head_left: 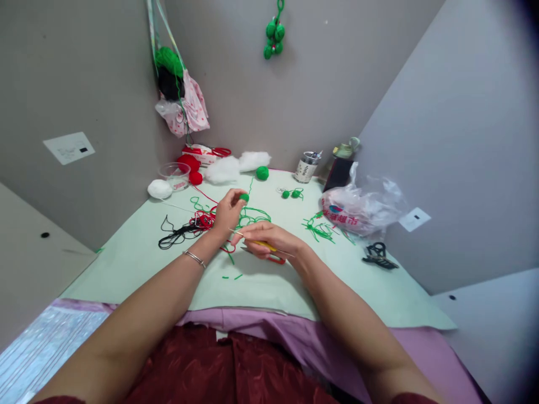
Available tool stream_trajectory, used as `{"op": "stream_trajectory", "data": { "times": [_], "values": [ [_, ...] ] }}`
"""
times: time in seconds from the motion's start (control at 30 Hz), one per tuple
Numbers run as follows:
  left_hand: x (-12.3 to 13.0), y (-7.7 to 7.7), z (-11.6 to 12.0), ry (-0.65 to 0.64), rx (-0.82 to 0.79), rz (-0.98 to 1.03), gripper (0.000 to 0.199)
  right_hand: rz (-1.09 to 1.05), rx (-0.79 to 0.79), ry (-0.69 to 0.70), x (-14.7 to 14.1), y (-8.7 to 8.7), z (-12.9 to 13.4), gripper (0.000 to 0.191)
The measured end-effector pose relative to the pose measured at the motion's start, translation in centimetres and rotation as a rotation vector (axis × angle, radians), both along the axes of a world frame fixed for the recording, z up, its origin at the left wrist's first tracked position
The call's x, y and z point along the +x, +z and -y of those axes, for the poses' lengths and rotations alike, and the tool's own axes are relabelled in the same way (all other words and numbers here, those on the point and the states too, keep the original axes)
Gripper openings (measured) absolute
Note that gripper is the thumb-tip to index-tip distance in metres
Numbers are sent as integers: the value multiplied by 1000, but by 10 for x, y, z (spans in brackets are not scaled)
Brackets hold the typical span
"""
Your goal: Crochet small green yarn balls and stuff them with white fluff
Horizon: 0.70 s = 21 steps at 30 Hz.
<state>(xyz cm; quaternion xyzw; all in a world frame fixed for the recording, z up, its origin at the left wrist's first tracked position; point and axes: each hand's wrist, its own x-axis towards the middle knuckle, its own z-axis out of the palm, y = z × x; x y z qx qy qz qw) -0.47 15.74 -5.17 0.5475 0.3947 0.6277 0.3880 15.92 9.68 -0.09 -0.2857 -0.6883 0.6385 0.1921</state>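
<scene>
My left hand [229, 210] is closed on a small green crocheted ball [244, 197], its fingertips pinching it above the table. A yellow-handled crochet hook [265, 245] lies in the grip of my right hand [269, 238], with its thin metal tip pointing left toward my left wrist. Beneath the right hand, partly hidden, are scissors [277, 260] with a red-orange handle. Loose green yarn [256, 214] trails behind both hands. Red yarn [202, 220] and black cord [177, 235] lie tangled left of my left hand.
At the back are white stuffing [223, 169], a green yarn ball [262, 173], a clear tub [174, 177] and a pen can [307, 167]. Two small green balls [291, 194] lie right of centre. A plastic bag [362, 205] and black hair clip [379, 257] sit on the right.
</scene>
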Motion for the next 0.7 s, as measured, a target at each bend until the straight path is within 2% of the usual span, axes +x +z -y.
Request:
{"op": "stream_trajectory", "data": {
  "times": [0.07,0.13,0.17,0.3,0.4,0.5,0.6,0.7],
  "values": [
    [-2,2,-4,-12,-36,68,18,14,86,-113,7,1,-5,42],
    [-2,5,-5,-56,-79,122,19,145,284,-425,23,-1,-15,36],
    [-1,6,-4,-83,-100,143,19,183,326,-520,32,-2,-20,31],
    [3,11,3,-189,-161,193,15,200,405,-724,53,-8,-35,20],
    [9,12,12,-236,-182,210,14,127,395,-716,39,-10,-33,20],
    [17,13,20,-284,-197,213,20,23,308,-577,11,-13,-24,37],
    [21,12,24,-319,-222,206,25,-39,235,-482,-8,-19,-19,35],
    [20,9,20,-280,-225,220,22,-77,241,-535,-10,-22,-18,39]
  ]
}}
